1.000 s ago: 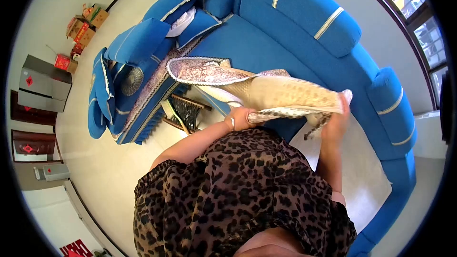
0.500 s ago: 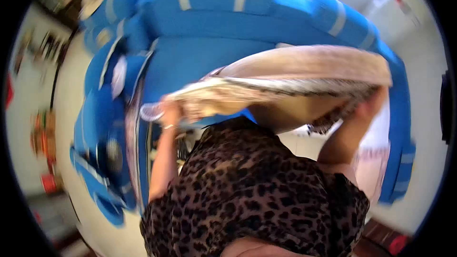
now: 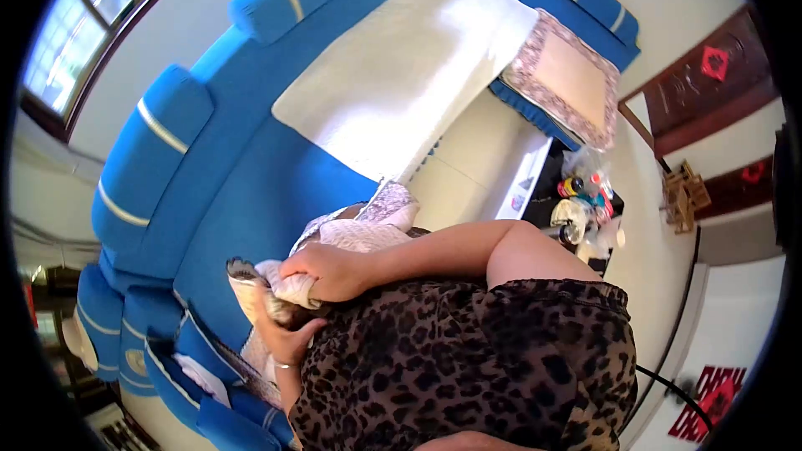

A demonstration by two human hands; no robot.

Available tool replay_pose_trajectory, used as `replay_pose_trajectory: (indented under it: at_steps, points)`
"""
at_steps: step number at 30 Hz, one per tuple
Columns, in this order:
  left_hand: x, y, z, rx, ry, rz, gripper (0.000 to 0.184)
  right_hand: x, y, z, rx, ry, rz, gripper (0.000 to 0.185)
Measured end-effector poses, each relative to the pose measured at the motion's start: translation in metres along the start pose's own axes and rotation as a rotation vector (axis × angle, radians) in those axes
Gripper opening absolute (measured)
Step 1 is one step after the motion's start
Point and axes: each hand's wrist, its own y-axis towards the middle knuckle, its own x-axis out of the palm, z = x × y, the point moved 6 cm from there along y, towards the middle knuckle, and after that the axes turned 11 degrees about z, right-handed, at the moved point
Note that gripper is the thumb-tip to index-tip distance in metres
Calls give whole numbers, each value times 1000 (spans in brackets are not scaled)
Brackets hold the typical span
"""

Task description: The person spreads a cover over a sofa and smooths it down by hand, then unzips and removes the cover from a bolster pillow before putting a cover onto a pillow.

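Observation:
A patterned beige and pink cloth cover [image 3: 368, 232] is bunched up in front of my body, over the blue sofa seat [image 3: 259, 192]. My right hand [image 3: 327, 271] is closed round a pale fold of it. Just below and to the left, my left hand [image 3: 282, 330], with a bangle at the wrist, grips the cover's dark-edged corner; its fingers are partly hidden by the cloth. The two hands are close together. A cream pad [image 3: 409, 67] lies across the far part of the sofa.
A stool or seat section with a pink-bordered cover [image 3: 572, 75] adjoins the pad at the right. Bottles and bags crowd a dark low table [image 3: 547, 192]. Blue cushions [image 3: 196, 367] are heaped at lower left, and a wooden stand [image 3: 685, 196] is far right.
The view has swung round to the right, showing the cream pad and low table. My hands have come together, and the cover, stretched out between them before, is now bunched.

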Motion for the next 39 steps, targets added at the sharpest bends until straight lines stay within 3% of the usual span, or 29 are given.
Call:
replay_pose_trajectory:
  at_steps: [2,5,6,7,11,13,15,19,20,21,22,24,26,27,29,32,34,36,38,39]
  points:
    - [32,-9,-21,-15,66,-68,102,-1,-2,-4,-38,54,63,18]
    - [27,4,-9,-173,-25,222,92,1,-5,-16,-107,97,66,18]
    - [36,7,-28,-179,-57,219,89,-6,-5,-15,-125,105,54,18]
    - [35,5,-47,-183,99,183,88,-5,-5,-16,-147,93,30,16]
    - [26,4,-48,-404,359,92,83,-5,-5,-23,-204,139,-28,10]
    - [28,-18,-105,-333,269,136,79,-4,-4,-23,-256,80,-101,8]
    - [26,-27,-109,-547,84,322,63,-8,-2,-22,-311,33,-137,8]
    - [-1,-57,-154,-497,-33,344,33,-50,12,-9,-259,26,-47,12]
    - [-23,-51,-141,-585,54,317,34,-64,19,3,-303,-21,19,16]
    - [-48,-35,-122,-321,135,394,35,-84,25,8,-277,-67,15,20]
    - [-85,-26,-113,-265,192,453,37,-100,36,20,-271,-173,-15,21]
    - [-150,-7,-35,-330,289,709,54,-131,47,27,-272,-457,-100,25]
    - [-205,-23,-21,-667,14,1194,63,-160,64,68,-278,-515,-57,24]
    - [-230,-24,0,-556,271,1264,64,-185,71,79,-250,-488,37,23]
    - [-249,-24,50,-421,624,1336,65,-223,77,103,-189,-465,114,21]
    - [-221,1,139,-243,565,1562,53,-228,68,154,-233,-605,46,17]
    - [-247,-3,158,-106,367,1560,43,-231,58,188,-241,-723,121,15]
    - [-254,-1,192,-109,383,1645,36,-238,53,231,-296,-843,240,15]
    - [-312,-32,196,1,413,1717,37,-252,49,265,-70,-807,383,14]
    - [-307,-25,215,4,538,1682,37,-251,50,270,17,-709,397,15]
